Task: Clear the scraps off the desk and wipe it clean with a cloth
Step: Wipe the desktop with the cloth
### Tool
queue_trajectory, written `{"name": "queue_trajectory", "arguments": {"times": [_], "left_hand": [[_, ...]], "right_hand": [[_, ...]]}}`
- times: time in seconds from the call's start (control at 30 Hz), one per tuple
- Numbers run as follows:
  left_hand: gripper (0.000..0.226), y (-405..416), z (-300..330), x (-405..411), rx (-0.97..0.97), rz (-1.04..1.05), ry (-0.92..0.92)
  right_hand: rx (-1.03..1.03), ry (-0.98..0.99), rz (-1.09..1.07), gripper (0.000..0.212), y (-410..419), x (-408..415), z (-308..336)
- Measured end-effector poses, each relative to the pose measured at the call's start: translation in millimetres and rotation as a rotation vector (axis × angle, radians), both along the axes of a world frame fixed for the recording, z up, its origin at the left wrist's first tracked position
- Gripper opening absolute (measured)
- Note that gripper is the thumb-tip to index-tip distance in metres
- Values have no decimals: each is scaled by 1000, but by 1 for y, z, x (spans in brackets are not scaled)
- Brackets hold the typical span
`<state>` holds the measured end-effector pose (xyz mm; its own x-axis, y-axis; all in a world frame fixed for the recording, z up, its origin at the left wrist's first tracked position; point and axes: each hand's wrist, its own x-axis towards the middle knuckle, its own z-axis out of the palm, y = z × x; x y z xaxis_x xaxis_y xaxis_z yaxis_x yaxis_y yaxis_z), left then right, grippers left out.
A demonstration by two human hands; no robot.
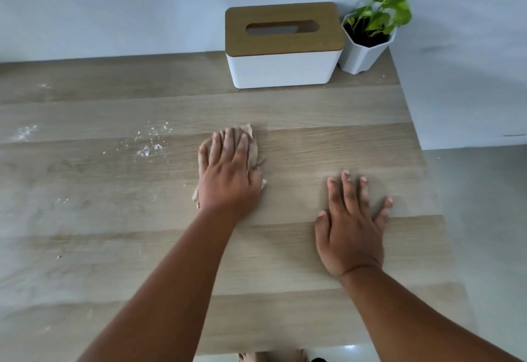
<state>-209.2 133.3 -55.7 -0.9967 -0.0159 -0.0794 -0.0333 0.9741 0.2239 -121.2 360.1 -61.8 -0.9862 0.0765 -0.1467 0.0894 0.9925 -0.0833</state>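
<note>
A light wooden desk (313,139) fills the head view. My left hand (226,173) lies flat on a crumpled beige cloth (254,147) near the desk's middle, fingers straight and pressing it down; most of the cloth is hidden under the palm. White crumbs and scraps (148,147) are scattered just left of that hand, with another patch (25,132) at the far left and a few specks (61,199) nearer me. My right hand (353,227) rests flat on the bare desk near its right edge, fingers spread, holding nothing.
A white tissue box with a wooden lid (283,45) stands at the back right, against the wall. A small green plant in a white pot (368,39) stands beside it in the corner. The desk's right edge (427,167) drops to a pale floor.
</note>
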Motion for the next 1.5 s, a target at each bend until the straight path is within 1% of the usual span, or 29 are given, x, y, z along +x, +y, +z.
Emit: {"name": "queue_trajectory", "arguments": {"times": [0.1, 0.17, 0.47, 0.6, 0.73, 0.8, 0.87, 0.97, 1.0, 1.07, 1.2, 1.27, 1.33, 1.5], "left_hand": [[76, 1, -2, -47, 13, 47, 13], [76, 3, -3, -61, 22, 57, 18], [74, 3, 5, -47, 77, 9, -9], [75, 5, 5, -12, 71, -19, 19], [81, 10, 5, 34, 71, -9, 0], [86, 11, 5, 58, 70, -18, -25], [86, 10, 7, 84, 45, -40, -33], [84, 5, 10, 119, 28, -60, -42], [83, 4, 12, 129, 26, -61, -46], [80, 0, 15, 148, 23, -55, -55], [71, -8, 20, 178, 24, -49, -44], [65, -13, 20, 193, 27, -68, -7], [61, -24, 19, 207, 34, -89, 40], [57, -62, 11, 240, 74, -75, 135]], "right_hand": [[-7, 1, -7, 72, 1, 0, -3], [-4, 0, 0, 72, 2, 0, -4], [-8, 6, 3, 73, 1, -1, -6], [-22, 7, 1, 74, 2, 0, -4], [-55, -1, 13, 73, 3, 0, 0], [-78, 5, 15, 71, 5, 2, 2], [-116, 35, 26, 63, 6, 5, 6], [-163, 126, 166, 44, 2, 9, 9], [-165, 158, 208, 42, 0, 10, 10], [-165, 190, 217, 41, -7, 12, 12], [-186, 216, 242, 40, -37, 28, 11], [-214, 215, 260, 39, -59, 37, 11], [-216, 191, 254, 38, -80, 42, 10], [-177, 76, 94, 47, -116, 38, 12]]}}
